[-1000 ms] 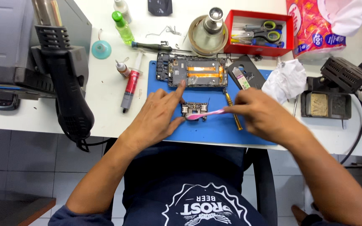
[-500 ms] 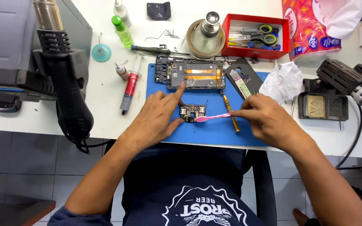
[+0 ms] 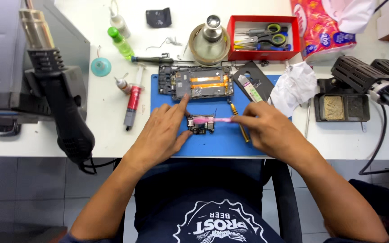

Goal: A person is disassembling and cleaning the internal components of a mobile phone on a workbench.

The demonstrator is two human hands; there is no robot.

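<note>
Head view. I take the blue work mat [image 3: 221,144] as landmark. Near the middle of the mat lies one small circuit board [image 3: 201,124]. It is between the two hands: the left hand [image 3: 163,135] is just beside its left edge, the right hand [image 3: 271,130] is a little more to its right.

The left hand is mostly open. Its thumb touches the board at the lower left, and its index finger points up toward the opened phone frame [image 3: 201,82] at the top edge of the mat. The right hand is closed in a pinch on one pink brush [image 3: 212,120]. The long axis of the brush runs left to right, almost level, and its tip lies over the top of the board. So the left hand is the nearer one, and the right hand reaches the board only through the brush.

Counting on the mat: one board, one phone frame, one brush, one thin yellow-handled tool [image 3: 239,122] lying slanted just right of the board. Above the mat, one red tray [image 3: 263,19]; to its left, one red syringe tube [image 3: 133,101].
</note>
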